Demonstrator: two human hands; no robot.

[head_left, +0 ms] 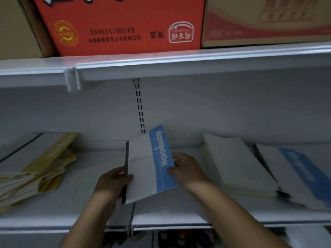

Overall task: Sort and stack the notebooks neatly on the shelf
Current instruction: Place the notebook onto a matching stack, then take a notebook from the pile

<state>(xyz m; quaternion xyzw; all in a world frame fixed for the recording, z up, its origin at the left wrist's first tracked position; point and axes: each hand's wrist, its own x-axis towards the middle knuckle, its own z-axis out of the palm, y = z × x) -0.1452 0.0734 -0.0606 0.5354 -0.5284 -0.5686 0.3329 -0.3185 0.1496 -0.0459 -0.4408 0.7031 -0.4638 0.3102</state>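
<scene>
Notebook [143, 169], blue and white, held tilted just above the middle of the shelf [170, 212] between two hands. The left hand [112, 183] grips its dark left edge, fingers curled round it; the right hand [186, 169] pinches the blue strip on the other side. A messy heap of yellow notebooks [44, 167] lies to the left, a white stack [236, 165] to the right, a blue-and-white pile [295, 172] beyond it. Overhead sits a red carton [121, 24].

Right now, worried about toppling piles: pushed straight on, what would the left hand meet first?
Past the notebook it grips, the left hand probably meets the back panel, not the yellow pile; depth unclear.
</scene>
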